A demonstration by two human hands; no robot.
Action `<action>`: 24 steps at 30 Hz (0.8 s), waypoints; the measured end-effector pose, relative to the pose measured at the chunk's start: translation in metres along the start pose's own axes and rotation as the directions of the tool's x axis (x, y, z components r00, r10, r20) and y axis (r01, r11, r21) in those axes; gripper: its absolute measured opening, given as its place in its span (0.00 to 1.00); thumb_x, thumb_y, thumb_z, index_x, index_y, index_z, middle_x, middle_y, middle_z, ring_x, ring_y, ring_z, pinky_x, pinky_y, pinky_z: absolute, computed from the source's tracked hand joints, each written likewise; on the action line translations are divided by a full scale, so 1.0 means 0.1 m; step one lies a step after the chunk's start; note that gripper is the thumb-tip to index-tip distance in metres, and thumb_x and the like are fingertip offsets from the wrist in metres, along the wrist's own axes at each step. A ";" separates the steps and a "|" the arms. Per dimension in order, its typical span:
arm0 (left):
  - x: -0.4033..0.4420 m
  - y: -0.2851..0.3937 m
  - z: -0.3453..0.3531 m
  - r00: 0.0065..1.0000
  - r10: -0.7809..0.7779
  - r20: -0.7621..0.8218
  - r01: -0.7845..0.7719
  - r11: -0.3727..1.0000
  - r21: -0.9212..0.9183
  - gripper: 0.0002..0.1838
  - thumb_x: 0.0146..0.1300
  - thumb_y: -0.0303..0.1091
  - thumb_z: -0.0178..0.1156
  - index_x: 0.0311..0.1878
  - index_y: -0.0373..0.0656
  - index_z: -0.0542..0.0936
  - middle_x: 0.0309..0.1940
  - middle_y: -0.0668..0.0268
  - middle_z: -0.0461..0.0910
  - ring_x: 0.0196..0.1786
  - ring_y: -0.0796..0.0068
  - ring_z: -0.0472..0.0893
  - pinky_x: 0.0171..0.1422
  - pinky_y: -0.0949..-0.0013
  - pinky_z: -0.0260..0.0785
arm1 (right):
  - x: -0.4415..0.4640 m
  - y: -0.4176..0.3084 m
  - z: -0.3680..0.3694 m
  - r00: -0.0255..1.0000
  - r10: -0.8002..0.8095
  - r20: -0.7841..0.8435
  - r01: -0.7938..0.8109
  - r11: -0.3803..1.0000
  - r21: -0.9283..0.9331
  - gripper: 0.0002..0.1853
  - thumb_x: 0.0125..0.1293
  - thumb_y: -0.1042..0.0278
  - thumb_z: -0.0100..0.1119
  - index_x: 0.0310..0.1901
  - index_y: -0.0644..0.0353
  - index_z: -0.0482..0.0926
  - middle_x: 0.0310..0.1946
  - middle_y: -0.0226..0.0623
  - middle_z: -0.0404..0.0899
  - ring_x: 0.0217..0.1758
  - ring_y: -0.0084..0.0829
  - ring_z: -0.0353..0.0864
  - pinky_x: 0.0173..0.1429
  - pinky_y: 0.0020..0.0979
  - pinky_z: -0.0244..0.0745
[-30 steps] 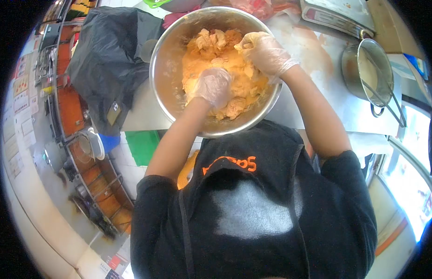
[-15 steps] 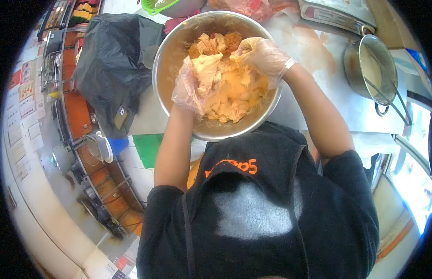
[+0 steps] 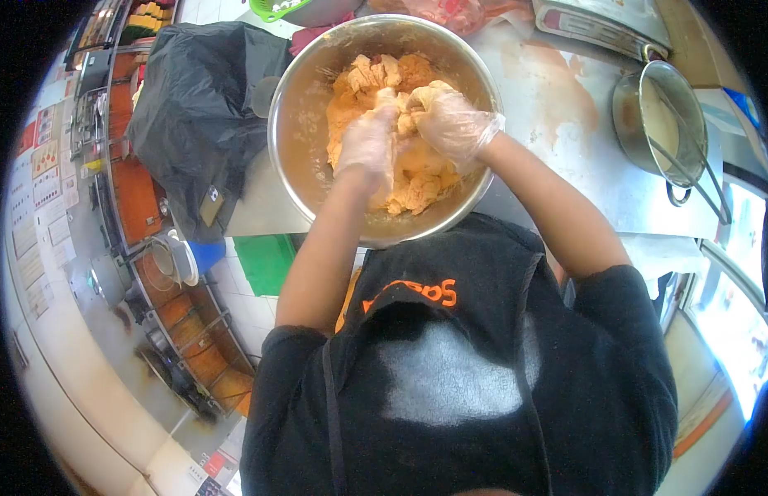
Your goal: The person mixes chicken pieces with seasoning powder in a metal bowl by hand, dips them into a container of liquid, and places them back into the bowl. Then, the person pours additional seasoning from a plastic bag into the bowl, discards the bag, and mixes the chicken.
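A large steel bowl (image 3: 300,165) holds a heap of raw chicken pieces (image 3: 421,188) coated in orange-yellow seasoning. Both my hands wear clear plastic gloves and are inside the bowl, close together over the heap. My left hand (image 3: 370,140) is closed, slightly blurred, with seasoned chicken at its fingers. Curled fingers of my right hand (image 3: 454,124) grip chicken at the bowl's right side. Between the two hands a piece of chicken shows, partly covered by the gloves. More orange coating lies at the far side of the heap.
The bowl stands at the front edge of a steel table (image 3: 558,186) with wet reddish stains. To the right is a pot (image 3: 628,112) with pale liquid and tongs (image 3: 702,178). A black plastic bag (image 3: 198,107) with a phone (image 3: 210,207) lies left; a green basket (image 3: 272,8) sits behind.
My left hand has moved up and right, and my right hand slightly left and down, so they are closer together. The chicken hanging at my left hand is now mostly hidden.
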State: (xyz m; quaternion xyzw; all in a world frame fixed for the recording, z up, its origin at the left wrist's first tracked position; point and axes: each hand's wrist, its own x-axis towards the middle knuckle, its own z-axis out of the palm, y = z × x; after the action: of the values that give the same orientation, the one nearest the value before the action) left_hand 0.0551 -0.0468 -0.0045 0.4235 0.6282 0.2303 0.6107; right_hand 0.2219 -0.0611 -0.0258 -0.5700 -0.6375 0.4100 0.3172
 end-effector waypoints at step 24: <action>-0.04 -0.28 0.54 0.666 0.155 0.729 -0.647 -0.366 0.669 0.11 0.59 0.35 0.60 0.40 0.43 0.87 0.37 0.54 0.85 0.46 0.59 0.85 0.53 0.59 0.75 | 0.19 -0.15 -0.46 0.989 -0.120 -0.084 0.085 0.937 -0.338 0.13 0.59 0.63 0.66 0.42 0.60 0.81 0.39 0.50 0.82 0.45 0.48 0.82 0.49 0.43 0.77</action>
State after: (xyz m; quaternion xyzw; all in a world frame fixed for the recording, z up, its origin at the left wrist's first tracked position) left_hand 0.0994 -0.0777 -0.0324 0.9508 0.2478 -0.1826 0.0350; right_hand 0.2519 -0.0353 0.0078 -0.6019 -0.7092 0.2491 0.2697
